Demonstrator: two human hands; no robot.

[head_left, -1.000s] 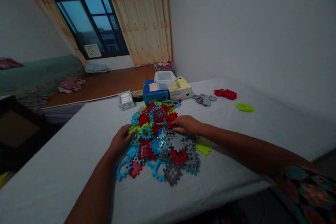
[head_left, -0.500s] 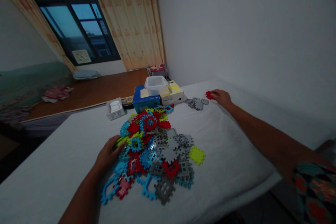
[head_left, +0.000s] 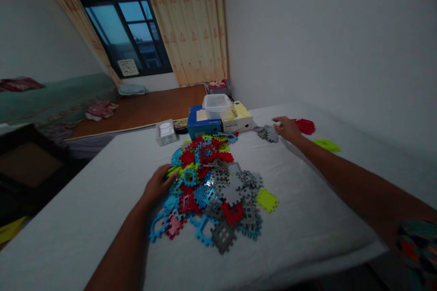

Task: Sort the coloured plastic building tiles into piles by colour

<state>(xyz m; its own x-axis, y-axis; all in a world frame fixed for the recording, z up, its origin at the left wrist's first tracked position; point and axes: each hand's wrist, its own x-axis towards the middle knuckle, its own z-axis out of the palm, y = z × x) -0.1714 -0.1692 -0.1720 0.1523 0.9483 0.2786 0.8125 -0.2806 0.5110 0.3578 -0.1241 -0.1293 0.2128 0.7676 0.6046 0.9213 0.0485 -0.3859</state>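
A heap of notched plastic building tiles (head_left: 205, 191) in red, blue, grey and yellow-green lies on the white sheet. My left hand (head_left: 159, 186) rests against the heap's left side, thumb apart from the fingers, touching yellow-green tiles (head_left: 182, 170). Over on the right, my right hand (head_left: 288, 129) hovers with its fingers apart and nothing visible in them. It is between a small group of grey tiles (head_left: 268, 133) and a red tile pile (head_left: 305, 126), which it partly covers. Beyond my right forearm lies a yellow-green tile pile (head_left: 327, 145).
Behind the heap stand a blue box (head_left: 205, 128) and a yellow-and-white box (head_left: 238, 118), with a clear plastic tub (head_left: 217, 105) on top. A small white box (head_left: 166, 132) stands left of them. The white wall (head_left: 324, 45) borders the right side.
The red tile has left my right hand, and its fingers have spread. That hand is now nearer the grey group. My left hand stays at the heap; the view has turned left.
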